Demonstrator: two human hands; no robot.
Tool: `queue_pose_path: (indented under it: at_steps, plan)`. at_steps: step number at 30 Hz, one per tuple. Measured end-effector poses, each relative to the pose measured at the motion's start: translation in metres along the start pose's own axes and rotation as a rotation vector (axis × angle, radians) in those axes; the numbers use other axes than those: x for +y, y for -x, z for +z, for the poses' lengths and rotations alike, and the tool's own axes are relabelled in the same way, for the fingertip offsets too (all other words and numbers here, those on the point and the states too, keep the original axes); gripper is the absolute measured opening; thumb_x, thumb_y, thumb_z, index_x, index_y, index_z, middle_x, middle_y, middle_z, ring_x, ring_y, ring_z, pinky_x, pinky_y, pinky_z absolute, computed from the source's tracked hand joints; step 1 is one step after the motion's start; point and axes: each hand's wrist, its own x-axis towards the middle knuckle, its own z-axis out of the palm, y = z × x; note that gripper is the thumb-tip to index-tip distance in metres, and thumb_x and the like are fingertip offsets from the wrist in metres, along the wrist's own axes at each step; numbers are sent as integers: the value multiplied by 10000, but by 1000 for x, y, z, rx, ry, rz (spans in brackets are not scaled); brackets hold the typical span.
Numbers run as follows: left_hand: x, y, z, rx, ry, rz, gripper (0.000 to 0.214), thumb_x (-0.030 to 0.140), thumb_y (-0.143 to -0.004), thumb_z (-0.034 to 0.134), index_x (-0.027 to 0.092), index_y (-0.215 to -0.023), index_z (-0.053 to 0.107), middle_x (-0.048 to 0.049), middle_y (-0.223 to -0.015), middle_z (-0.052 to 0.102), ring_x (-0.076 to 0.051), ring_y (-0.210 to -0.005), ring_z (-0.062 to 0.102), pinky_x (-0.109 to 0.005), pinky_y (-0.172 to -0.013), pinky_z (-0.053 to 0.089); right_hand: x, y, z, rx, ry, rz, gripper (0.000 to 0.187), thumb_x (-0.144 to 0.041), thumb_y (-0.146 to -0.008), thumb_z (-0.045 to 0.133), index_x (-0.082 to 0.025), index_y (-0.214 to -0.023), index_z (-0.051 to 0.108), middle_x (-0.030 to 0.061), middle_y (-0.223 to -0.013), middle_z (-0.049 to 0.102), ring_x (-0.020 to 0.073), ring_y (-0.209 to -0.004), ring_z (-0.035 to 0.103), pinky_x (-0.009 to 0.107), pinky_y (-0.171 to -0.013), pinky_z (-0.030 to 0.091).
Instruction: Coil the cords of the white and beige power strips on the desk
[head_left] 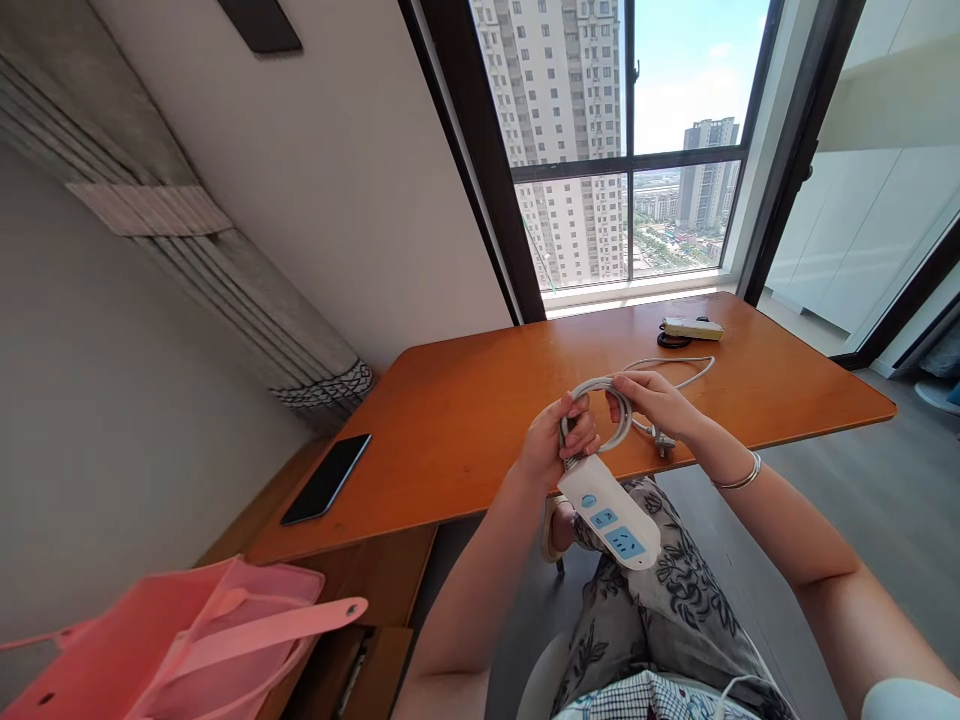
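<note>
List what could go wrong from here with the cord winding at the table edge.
1. The plug dangles loose below the right hand; it could snag on the table edge as the cord is drawn in.
2. The power strip hangs off the table over the lap, held only by the left hand; a slackened hold may drop it.
3. The trailing cord lies near a second strip and might drag it.
</note>
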Motion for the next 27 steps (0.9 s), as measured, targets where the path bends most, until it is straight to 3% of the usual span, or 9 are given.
queue_pose_path:
  at_steps: [5,9,13,18,24,27]
  plan:
    - [-1,1,1,3,-31,10,334,374,-925,562,176,-685,440,64,-504,491,-11,-291,200,-193,-439,378,-1,1,4,49,67,-65,545,-701,-838,588,-177,-691,580,-14,-639,533,113,-602,490,262,-593,417]
    - [-1,2,4,55,24,-34,319,366,-935,541,173,-696,456,98,-485,355,-14,-303,187,-182,-430,359,0,1,7,71,36,-68,535,-688,-828,605,-174,-684,570,-22,-620,500,102,-574,455,259,-550,368]
    - [-1,1,6,60,56,-66,313,372,-960,491,166,-726,510,116,-464,240,-27,-308,162,-179,-419,336,4,0,11,109,-54,-75,513,-662,-810,642,-150,-826,658,-48,-606,428,80,-529,385,250,-503,300]
    - [-1,-1,5,33,13,-83,512,601,-962,432,170,-700,519,116,-431,212,-39,-306,167,-193,-422,352,14,-1,16,151,-106,-83,570,-664,-801,650,-130,-991,708,-69,-590,348,71,-507,310,247,-473,236]
    - [0,-1,6,-5,-1,-90,552,588,-947,491,182,-587,392,102,-413,266,-32,-305,216,-180,-439,394,14,0,18,157,-95,-95,584,-676,-811,636,-132,-1004,724,-68,-587,338,72,-510,294,247,-469,226]
    - [-3,2,6,-7,35,-70,545,544,-951,518,185,-570,366,63,-433,417,-48,-309,357,-207,-480,473,8,2,15,125,-68,-92,567,-671,-820,636,-135,-982,730,-56,-593,380,77,-523,335,244,-482,264]
